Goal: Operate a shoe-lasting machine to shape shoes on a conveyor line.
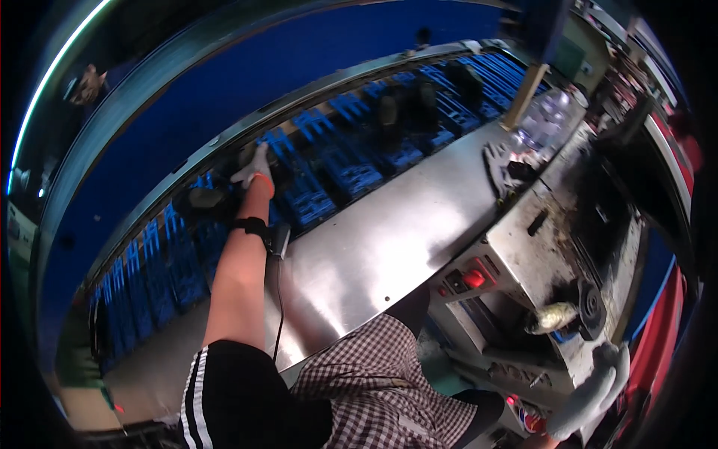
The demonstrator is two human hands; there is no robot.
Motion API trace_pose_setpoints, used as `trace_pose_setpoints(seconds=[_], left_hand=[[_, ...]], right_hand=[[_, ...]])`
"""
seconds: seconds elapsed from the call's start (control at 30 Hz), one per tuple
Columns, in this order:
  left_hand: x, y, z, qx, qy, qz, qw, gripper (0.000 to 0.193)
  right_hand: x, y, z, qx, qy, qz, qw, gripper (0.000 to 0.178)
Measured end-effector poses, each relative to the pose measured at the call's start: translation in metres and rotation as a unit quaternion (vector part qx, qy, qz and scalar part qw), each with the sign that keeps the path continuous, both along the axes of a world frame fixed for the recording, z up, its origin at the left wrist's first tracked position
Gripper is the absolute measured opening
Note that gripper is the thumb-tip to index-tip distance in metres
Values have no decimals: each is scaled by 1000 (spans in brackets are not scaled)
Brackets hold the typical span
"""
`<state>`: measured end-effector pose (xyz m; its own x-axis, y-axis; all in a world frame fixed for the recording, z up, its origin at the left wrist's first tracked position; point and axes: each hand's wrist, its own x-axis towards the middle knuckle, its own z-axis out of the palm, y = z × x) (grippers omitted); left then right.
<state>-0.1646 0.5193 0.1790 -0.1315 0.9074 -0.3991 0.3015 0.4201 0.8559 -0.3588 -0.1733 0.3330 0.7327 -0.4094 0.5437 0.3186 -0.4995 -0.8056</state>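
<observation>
Fingers [261, 153] spread from the thumb, my left gloved hand [257, 170] reaches over the blue-lit slatted bed [359, 178], just right of a dark rounded piece [203, 197]; my remote view is dim there, so I cannot tell whether they touch. My right gloved hand [594, 393] hangs near right beside the stained metal cabinet [517, 232], fingers stretched straight.

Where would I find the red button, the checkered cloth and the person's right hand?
Red button [473, 279]: head view, on its round face.
Checkered cloth [370, 364]: head view, on its middle.
Right hand [592, 396]: head view, on its gloved middle.
</observation>
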Motion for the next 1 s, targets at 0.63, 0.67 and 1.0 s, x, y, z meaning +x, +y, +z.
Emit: trace_pose_setpoints(seconds=[0.63,0.67,1.0], left_hand=[[-113,-267,132,-356,-513,-552,552,84],[-107,-287,139,-353,-512,-575,531,84],[-28,-471,213,-370,-452,-702,409,38]], right_hand=[[50,45,94,19,186,381,905,57],[59,49,93,73,234,435,866,65],[101,27,104,394,219,405,795,52]])
